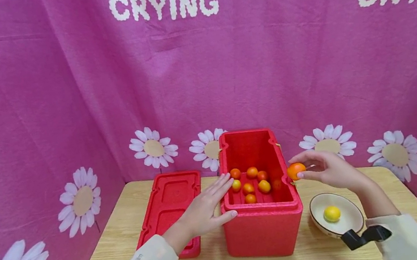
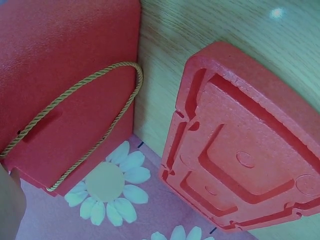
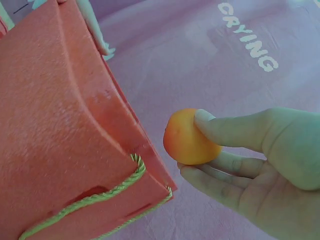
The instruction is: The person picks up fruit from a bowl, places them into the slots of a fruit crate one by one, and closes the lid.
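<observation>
A red foam box (image 1: 266, 234) stands uncovered on the table with several small orange and yellow fruits (image 1: 264, 186) on its floor. My left hand (image 1: 209, 209) rests along the box's left rim, its fingers straight. Just outside the right rim, my right hand (image 1: 327, 169) pinches a round orange fruit (image 1: 296, 171) between thumb and fingers. In the right wrist view that fruit (image 3: 187, 137) looks orange-yellow with a redder side. A cream bowl (image 1: 351, 203) below the right hand holds a yellow fruit (image 1: 332, 214).
The box's red lid (image 1: 171, 193) lies on the wooden table (image 1: 110, 259) left of the box. Rope handles (image 2: 82, 82) hang on the box's sides. A purple cloth (image 1: 167, 77) with flowers and lettering surrounds the table behind and at both sides.
</observation>
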The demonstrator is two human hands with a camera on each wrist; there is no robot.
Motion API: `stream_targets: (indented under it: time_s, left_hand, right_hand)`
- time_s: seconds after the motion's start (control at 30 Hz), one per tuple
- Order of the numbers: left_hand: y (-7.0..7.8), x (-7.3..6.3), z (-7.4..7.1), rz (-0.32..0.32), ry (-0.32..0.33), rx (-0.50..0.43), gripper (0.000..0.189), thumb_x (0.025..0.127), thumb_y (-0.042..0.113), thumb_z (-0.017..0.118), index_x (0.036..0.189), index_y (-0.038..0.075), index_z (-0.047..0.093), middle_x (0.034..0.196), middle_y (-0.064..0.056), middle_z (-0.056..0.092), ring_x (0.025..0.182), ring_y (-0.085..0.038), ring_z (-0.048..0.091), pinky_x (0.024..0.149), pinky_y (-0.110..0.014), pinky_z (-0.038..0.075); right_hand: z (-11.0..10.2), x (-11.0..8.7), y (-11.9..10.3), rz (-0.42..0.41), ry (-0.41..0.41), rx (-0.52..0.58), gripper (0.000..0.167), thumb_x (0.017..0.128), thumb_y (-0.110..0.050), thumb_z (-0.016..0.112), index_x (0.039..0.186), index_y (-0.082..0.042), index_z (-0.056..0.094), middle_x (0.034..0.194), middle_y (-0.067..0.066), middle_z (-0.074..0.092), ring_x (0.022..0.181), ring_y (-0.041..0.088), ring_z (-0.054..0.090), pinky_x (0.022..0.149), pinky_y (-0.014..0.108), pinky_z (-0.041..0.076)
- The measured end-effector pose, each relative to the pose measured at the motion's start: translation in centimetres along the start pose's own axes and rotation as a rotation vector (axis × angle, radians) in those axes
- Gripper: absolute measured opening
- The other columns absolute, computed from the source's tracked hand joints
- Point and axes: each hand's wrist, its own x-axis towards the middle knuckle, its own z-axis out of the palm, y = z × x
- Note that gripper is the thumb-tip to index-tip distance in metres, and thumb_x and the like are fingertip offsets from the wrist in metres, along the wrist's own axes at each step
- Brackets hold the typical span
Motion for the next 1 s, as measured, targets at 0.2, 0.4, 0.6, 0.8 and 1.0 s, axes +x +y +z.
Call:
stream_targets:
  time_s: [0.2,0.4,0.6,0.8,1.0]
  left_hand:
    - [0.1,-0.1,-0.1,-0.001,-0.006,0.003,0.078,0.089,0.057,0.054,0.154,0.031,0.018,0.163,0.008,0.017,0.151,-0.016,0.017,0.113,-0.045,0.04]
    - [0.1,0.0,-0.4,-0.002,-0.016,0.008,0.078,0.089,0.055,0.056,0.154,0.031,0.02,0.163,0.009,0.017,0.151,-0.013,0.016,0.115,-0.044,0.037]
    - [0.2,0.0,-0.7,0.005,-0.026,0.019,0.079,0.089,0.053,0.058,0.154,0.03,0.02,0.163,0.01,0.015,0.151,-0.013,0.017,0.116,-0.043,0.036]
    - [0.3,0.0,-1.0,0.005,-0.047,0.049,0.079,0.089,0.054,0.057,0.154,0.03,0.019,0.163,0.009,0.015,0.151,-0.013,0.018,0.116,-0.043,0.035]
    - [0.3,0.1,-1.4,0.015,-0.063,0.076,0.079,0.09,0.055,0.056,0.154,0.029,0.018,0.163,0.008,0.015,0.151,-0.014,0.019,0.117,-0.042,0.034]
  right_hand:
    - [0.1,1.7,-0.4,0.019,-0.034,0.036,0.036,0.086,-0.012,0.071,0.117,0.004,0.062,0.103,0.018,0.07,0.09,0.008,0.068,0.078,0.017,0.056]
    - [-0.1,3.8,-0.9,-0.007,-0.072,0.051,0.032,0.085,-0.002,0.069,0.115,0.005,0.062,0.103,0.022,0.07,0.088,0.0,0.067,0.079,0.015,0.055]
    - [-0.3,6.1,-1.5,0.028,-0.091,-0.023,0.031,0.085,-0.007,0.07,0.114,0.0,0.065,0.104,0.017,0.072,0.089,0.006,0.067,0.082,0.015,0.054]
    - [0.1,8.4,-1.6,0.062,-0.134,-0.077,0.032,0.085,-0.01,0.071,0.115,-0.003,0.066,0.107,0.014,0.072,0.095,0.018,0.067,0.091,0.036,0.056]
    - [0.6,10.7,-1.6,0.082,-0.181,-0.084,0.032,0.086,-0.011,0.07,0.116,-0.002,0.065,0.112,0.017,0.071,0.102,0.03,0.066,0.093,0.047,0.055]
